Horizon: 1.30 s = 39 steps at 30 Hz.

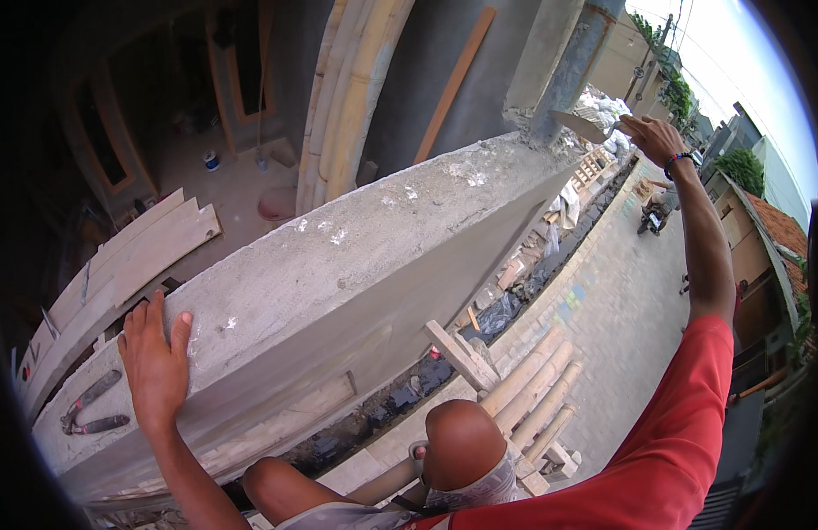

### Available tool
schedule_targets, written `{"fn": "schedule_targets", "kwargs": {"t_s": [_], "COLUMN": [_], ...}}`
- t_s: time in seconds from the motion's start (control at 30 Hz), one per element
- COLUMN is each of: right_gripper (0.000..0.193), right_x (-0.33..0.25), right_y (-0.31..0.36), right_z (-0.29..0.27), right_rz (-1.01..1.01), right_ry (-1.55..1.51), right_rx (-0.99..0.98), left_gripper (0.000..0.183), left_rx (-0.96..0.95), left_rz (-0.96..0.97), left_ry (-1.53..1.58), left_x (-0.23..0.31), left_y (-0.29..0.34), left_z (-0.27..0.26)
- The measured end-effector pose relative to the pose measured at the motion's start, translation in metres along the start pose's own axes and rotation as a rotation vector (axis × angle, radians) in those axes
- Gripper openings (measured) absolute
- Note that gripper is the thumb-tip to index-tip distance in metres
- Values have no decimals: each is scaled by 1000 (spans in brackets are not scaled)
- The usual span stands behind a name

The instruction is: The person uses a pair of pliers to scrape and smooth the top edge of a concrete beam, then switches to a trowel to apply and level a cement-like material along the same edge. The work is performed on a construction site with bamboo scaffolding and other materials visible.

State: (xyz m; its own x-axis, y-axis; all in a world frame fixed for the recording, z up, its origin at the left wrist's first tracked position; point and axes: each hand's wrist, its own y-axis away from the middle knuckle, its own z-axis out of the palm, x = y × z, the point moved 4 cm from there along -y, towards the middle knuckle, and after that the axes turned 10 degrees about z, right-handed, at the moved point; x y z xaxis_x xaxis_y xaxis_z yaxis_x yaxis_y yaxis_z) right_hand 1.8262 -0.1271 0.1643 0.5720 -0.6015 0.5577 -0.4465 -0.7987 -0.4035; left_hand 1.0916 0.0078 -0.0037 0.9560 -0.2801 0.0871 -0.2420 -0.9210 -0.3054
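My left hand [157,358] lies flat on the top of a grey concrete wall [338,238], fingers stretched out, holding nothing. Beside it on the wall rests a pair of pincers [95,408] with dark handles. At the far end, my right hand [655,140] is closed around the handle of a trowel [582,127]. The trowel's blade is close to a grey upright post [579,66] at the wall's end; whether they touch I cannot tell. White splashes and rough crumbs mark the wall top.
Left of the wall, planks [144,247] lie above a lower floor with a small can [211,161]. Thick bamboo poles [347,97] rise behind the wall. Below right are bamboo lengths [534,389], a ditch with rubble, and a paved street with a motorbike [654,216].
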Motion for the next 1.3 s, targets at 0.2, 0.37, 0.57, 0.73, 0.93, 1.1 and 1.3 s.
{"fn": "schedule_targets", "kwargs": {"t_s": [0.2, 0.37, 0.57, 0.73, 0.93, 1.1, 1.3], "right_gripper": [52, 51, 48, 47, 46, 48, 32], "right_x": [27, 25, -2, 3, 38, 23, -40], "right_y": [-2, -9, -25, -59, -48, -51, -50], "right_z": [40, 33, -27, -51, -105, -69, -92], "right_rz": [39, 137, 225, 164, 193, 3, 173], "right_ry": [-435, -559, -410, -217, -250, -96, -131], "right_rx": [319, 375, 192, 294, 511, 152, 109], "left_gripper": [55, 54, 55, 55, 55, 55, 56], "left_rx": [-26, -24, -33, -17, -31, -35, -15], "left_rz": [-17, -18, -27, -36, -33, -54, -35], "left_ry": [4, -4, -9, 11, 25, -3, -14], "left_x": [3, 3, 3, -2, 8, 0, 3], "left_y": [-1, -1, -2, 0, -2, -1, 0], "left_z": [-1, 5, 1, 1, 4, -1, 3]}}
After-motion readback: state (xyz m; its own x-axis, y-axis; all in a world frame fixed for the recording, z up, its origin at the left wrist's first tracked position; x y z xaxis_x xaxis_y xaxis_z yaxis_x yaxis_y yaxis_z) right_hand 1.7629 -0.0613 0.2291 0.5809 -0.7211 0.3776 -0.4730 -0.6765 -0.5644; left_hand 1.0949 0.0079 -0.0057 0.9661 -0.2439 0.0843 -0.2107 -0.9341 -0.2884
